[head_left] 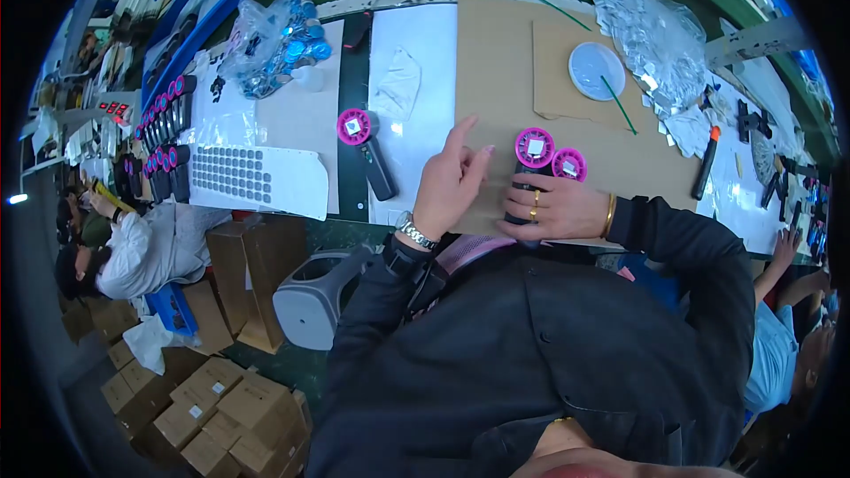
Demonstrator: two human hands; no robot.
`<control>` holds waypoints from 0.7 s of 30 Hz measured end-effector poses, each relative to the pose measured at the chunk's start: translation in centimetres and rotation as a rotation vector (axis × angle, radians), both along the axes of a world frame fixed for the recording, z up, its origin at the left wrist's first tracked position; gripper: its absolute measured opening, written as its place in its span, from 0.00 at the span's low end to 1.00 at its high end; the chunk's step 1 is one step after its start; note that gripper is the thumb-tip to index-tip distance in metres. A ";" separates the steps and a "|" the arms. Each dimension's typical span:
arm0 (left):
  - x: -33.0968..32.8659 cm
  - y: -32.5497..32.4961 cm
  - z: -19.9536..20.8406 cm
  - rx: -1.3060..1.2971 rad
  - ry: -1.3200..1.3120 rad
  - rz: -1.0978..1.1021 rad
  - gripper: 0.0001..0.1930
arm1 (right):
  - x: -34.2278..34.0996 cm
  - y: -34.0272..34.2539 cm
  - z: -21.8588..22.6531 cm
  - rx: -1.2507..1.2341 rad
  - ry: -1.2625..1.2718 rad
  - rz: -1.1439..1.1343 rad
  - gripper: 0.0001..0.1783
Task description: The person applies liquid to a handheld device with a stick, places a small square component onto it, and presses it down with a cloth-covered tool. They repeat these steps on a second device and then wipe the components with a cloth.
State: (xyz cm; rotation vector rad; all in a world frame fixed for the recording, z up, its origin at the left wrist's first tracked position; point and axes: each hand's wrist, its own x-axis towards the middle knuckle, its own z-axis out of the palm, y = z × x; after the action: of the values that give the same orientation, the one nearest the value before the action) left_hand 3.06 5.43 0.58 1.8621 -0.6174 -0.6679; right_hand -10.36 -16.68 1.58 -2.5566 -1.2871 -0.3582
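My left hand (450,181) is raised over the brown cardboard sheet (491,53), its index finger and thumb stretched apart with nothing between them. Just right of it, my right hand (553,205) lies with curled fingers across the black body of a small handheld fan (534,149) with a pink ring and a white square on its head. A second pink handheld fan (569,165) sits close beside that one; its lower part is hidden under my hand. Left of my left hand, another handheld fan (378,168) lies alone on the white surface, pink head away from me.
Several more fans (159,137) stand at the left beside a sheet of grey round pads (232,174). A bag of blue discs (297,40) lies behind. At the far right are a round white dish (596,71), a plastic bag (655,35) and an orange-tipped black tool (707,164).
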 end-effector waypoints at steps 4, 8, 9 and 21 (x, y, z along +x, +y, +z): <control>-0.9 0.7 -1.3 -0.025 -0.029 -0.001 0.31 | -0.8 -0.9 -0.7 -0.100 -0.107 0.022 0.25; -3.5 1.6 -2.6 -0.097 -0.072 0.029 0.33 | -3.6 -0.3 -1.1 -0.232 -0.188 -0.126 0.29; -4.2 1.7 -2.9 -0.131 -0.071 0.041 0.34 | -4.4 0.2 -1.2 -0.232 -0.198 -0.209 0.30; -8.9 -1.4 -2.0 0.007 -0.313 0.038 0.48 | -10.9 0.7 -2.9 0.059 0.048 -0.636 0.36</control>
State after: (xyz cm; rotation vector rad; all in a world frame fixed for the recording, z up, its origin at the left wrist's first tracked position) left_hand -5.82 4.02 -1.38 1.9967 -0.7785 -0.3547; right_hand -21.31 -15.93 -1.30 -2.8413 -0.4047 -0.4352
